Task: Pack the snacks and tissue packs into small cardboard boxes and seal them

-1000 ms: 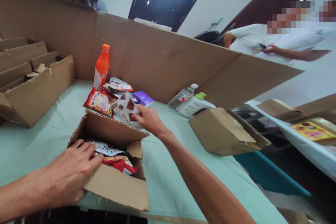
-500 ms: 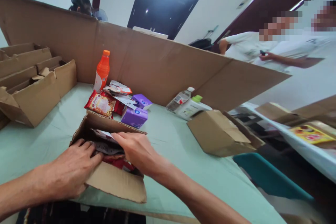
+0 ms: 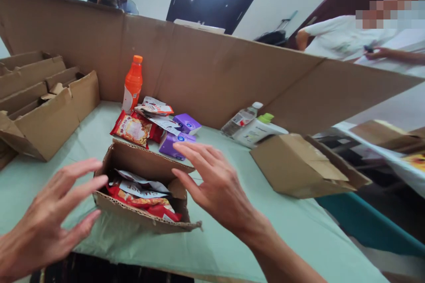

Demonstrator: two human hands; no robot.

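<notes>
An open cardboard box (image 3: 146,224) stands near the table's front edge. Inside it lie a red snack packet (image 3: 162,211) and grey-white pouches (image 3: 142,188). My left hand (image 3: 63,212) hovers at the box's left end, fingers spread and holding nothing. Over the right end is my right hand (image 3: 212,181), also empty with fingers apart. Behind the box are two purple tissue packs (image 3: 171,146), a red snack packet with a food picture (image 3: 131,127), and several flat pouches (image 3: 154,108). An orange bottle (image 3: 133,84) stands upright at the back.
A divided cardboard carton (image 3: 59,119) stands on the left. To the right lie a clear bottle (image 3: 242,119), a white bottle with a green cap (image 3: 255,130) and another cardboard box (image 3: 288,168). A cardboard wall (image 3: 206,70) runs behind. Other people are beyond it.
Both hands have let go of the box and its contents and moved apart, left hand leftward, right hand rightward. The near flap no longer sticks out toward me. The view has shifted slightly.
</notes>
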